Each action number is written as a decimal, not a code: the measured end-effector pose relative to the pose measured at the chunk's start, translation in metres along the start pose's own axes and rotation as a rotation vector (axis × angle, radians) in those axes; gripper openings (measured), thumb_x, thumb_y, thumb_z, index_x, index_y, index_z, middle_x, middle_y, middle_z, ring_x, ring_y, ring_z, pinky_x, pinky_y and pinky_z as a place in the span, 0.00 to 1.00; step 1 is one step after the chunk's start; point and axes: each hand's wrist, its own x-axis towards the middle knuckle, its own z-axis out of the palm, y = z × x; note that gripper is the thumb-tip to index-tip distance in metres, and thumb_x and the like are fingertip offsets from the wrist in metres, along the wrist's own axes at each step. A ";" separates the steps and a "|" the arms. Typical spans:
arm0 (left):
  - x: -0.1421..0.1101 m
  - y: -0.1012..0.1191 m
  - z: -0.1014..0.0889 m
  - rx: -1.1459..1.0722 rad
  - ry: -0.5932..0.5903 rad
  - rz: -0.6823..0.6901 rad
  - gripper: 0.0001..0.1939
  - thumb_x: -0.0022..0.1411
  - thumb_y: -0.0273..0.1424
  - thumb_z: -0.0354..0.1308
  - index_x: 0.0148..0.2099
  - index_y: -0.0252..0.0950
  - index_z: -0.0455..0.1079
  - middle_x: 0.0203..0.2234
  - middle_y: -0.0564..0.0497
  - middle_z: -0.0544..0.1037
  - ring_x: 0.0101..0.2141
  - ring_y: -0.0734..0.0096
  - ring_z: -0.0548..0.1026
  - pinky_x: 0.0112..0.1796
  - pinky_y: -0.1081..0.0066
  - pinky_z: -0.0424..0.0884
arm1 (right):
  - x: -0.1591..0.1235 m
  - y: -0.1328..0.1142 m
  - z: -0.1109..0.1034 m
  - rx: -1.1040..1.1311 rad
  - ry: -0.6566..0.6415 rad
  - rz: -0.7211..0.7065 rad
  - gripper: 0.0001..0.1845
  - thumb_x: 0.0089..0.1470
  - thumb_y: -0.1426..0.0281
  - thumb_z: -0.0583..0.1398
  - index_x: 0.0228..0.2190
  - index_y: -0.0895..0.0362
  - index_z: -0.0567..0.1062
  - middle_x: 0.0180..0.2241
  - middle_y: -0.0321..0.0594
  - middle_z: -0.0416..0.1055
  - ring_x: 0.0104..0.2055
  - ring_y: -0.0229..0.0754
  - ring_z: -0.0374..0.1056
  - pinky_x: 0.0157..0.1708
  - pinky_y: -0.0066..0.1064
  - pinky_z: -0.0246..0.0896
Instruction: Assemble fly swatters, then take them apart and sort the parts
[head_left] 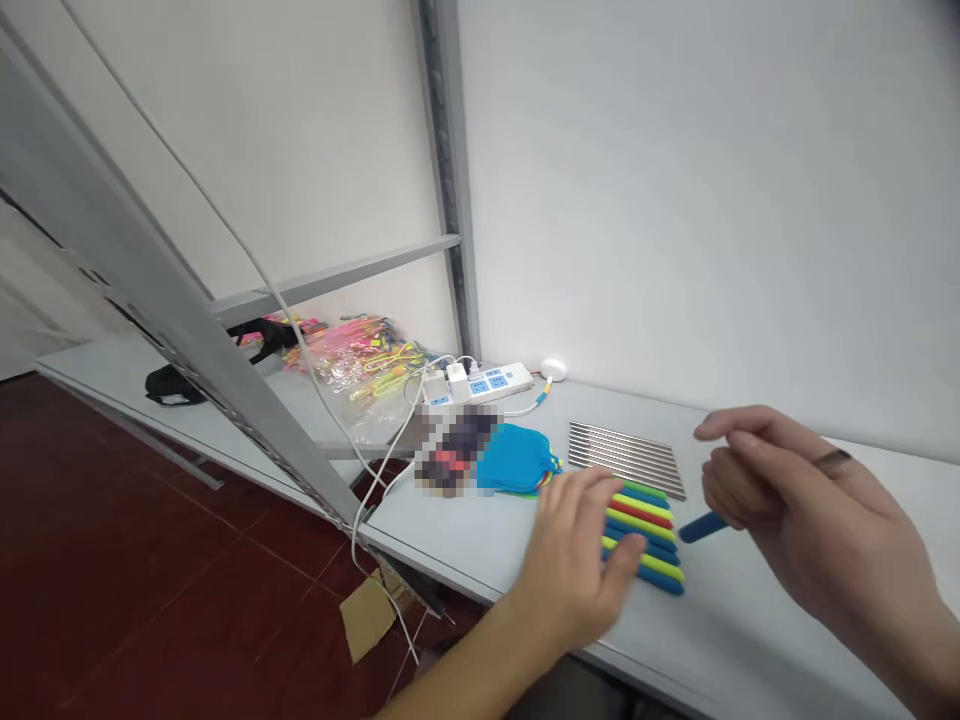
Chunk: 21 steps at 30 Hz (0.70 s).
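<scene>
A row of coloured sticks (pixel 651 508) with rounded ends, in blue, yellow, red and green, lies side by side on the table. My left hand (pixel 574 560) rests over the near ends of these sticks, its fingers stretched out and the thumb apart; what lies beneath the palm is hidden. To the right, my right hand (pixel 795 490) is raised with curled fingers round a blue stick (pixel 703 527), whose end pokes out below. Just behind the row, thin silver metal rods (pixel 626 455) are laid out in parallel. Left of them sits a flat blue item (pixel 516 458), perhaps a stack of pouches.
A white power strip (pixel 491 383) with plugs and cables stands near the wall. A pixelated object (pixel 457 450) lies beside the blue item. Behind the grey metal post (pixel 247 400) are plastic bags of colourful cords (pixel 352 360). Cardboard (pixel 367 615) lies on the floor.
</scene>
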 end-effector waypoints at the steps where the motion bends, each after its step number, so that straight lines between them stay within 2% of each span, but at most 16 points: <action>1: 0.006 0.017 0.008 -0.050 -0.023 0.040 0.20 0.67 0.37 0.49 0.58 0.36 0.59 0.52 0.40 0.70 0.49 0.56 0.68 0.49 0.57 0.63 | -0.007 -0.005 0.001 0.163 0.053 0.024 0.10 0.60 0.63 0.55 0.36 0.52 0.75 0.15 0.27 0.45 0.17 0.34 0.45 0.17 0.29 0.48; 4: 0.019 0.062 0.031 -0.073 -0.090 0.097 0.13 0.68 0.37 0.46 0.49 0.35 0.64 0.37 0.45 0.76 0.37 0.59 0.73 0.37 0.62 0.66 | -0.027 -0.016 -0.004 0.443 0.242 0.002 0.07 0.58 0.68 0.55 0.34 0.52 0.73 0.15 0.26 0.42 0.16 0.32 0.40 0.16 0.27 0.44; 8: 0.013 0.103 0.054 0.035 -0.126 0.120 0.13 0.70 0.38 0.43 0.38 0.36 0.63 0.28 0.48 0.74 0.28 0.62 0.72 0.27 0.67 0.57 | -0.059 -0.024 -0.031 0.558 0.457 -0.049 0.05 0.58 0.70 0.55 0.33 0.52 0.72 0.15 0.25 0.38 0.16 0.32 0.35 0.15 0.26 0.43; 10: 0.000 0.116 0.059 0.009 -0.204 0.075 0.15 0.71 0.40 0.42 0.37 0.38 0.62 0.24 0.51 0.72 0.24 0.65 0.69 0.24 0.67 0.52 | -0.074 -0.024 -0.045 0.580 0.463 -0.015 0.04 0.58 0.69 0.56 0.34 0.51 0.72 0.15 0.25 0.35 0.16 0.32 0.32 0.13 0.26 0.40; 14: -0.023 0.129 0.056 -0.224 -0.428 -0.098 0.16 0.71 0.42 0.41 0.34 0.40 0.59 0.19 0.56 0.65 0.20 0.70 0.61 0.23 0.69 0.48 | -0.097 -0.012 -0.058 0.620 0.360 0.087 0.04 0.60 0.67 0.56 0.34 0.51 0.72 0.15 0.24 0.33 0.16 0.31 0.29 0.12 0.26 0.34; 17: -0.024 0.120 0.046 -0.524 -0.678 -0.210 0.21 0.70 0.46 0.40 0.30 0.39 0.57 0.20 0.56 0.65 0.22 0.73 0.61 0.25 0.72 0.53 | -0.107 -0.001 -0.055 0.699 0.298 0.134 0.05 0.60 0.67 0.56 0.34 0.51 0.71 0.15 0.23 0.33 0.15 0.31 0.28 0.12 0.24 0.33; 18: -0.022 0.114 0.043 -0.658 -0.818 -0.259 0.22 0.69 0.48 0.40 0.29 0.38 0.56 0.19 0.56 0.63 0.21 0.75 0.59 0.24 0.73 0.53 | -0.110 0.003 -0.054 0.730 0.286 0.139 0.05 0.61 0.67 0.55 0.34 0.51 0.71 0.15 0.23 0.33 0.15 0.31 0.28 0.12 0.24 0.33; 21: -0.018 0.097 0.044 -1.046 -1.230 -0.447 0.23 0.64 0.54 0.45 0.29 0.40 0.51 0.15 0.62 0.50 0.16 0.78 0.46 0.19 0.75 0.46 | -0.118 0.017 -0.051 0.798 0.281 0.112 0.06 0.61 0.66 0.55 0.33 0.51 0.70 0.14 0.22 0.32 0.15 0.30 0.27 0.12 0.23 0.34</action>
